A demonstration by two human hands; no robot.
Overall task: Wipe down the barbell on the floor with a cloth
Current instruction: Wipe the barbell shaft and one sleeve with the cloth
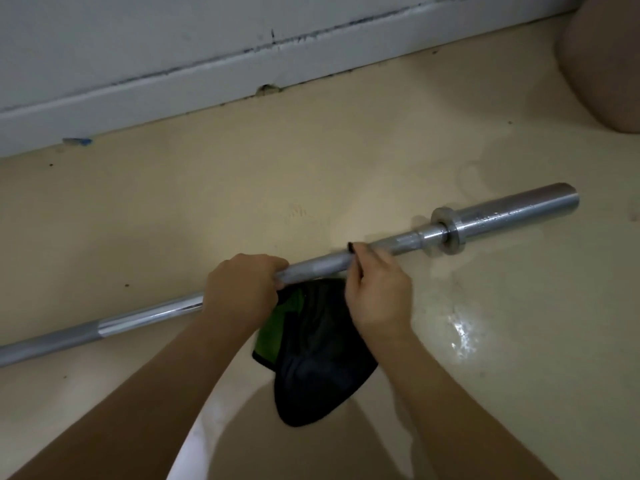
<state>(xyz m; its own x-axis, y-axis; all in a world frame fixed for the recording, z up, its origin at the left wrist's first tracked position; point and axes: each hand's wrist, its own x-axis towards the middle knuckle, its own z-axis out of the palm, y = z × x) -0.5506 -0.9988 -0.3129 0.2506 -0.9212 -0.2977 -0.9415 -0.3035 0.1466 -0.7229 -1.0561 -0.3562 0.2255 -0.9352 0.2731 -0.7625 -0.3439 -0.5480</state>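
A long steel barbell (491, 216) lies slanted across the beige floor, its collar and thick sleeve at the right. My left hand (240, 292) grips the shaft near its middle. My right hand (375, 292) sits just to the right on the shaft and pinches the edge of a dark cloth (318, 362) with a green patch. The cloth hangs down below the bar between my two hands, and a small dark corner of it shows above the bar by my right fingers.
A grey wall with a white baseboard (207, 81) runs along the far side. A rounded beige object (606, 64) stands at the top right. A shiny wet patch (462, 336) marks the floor to the right of my arm.
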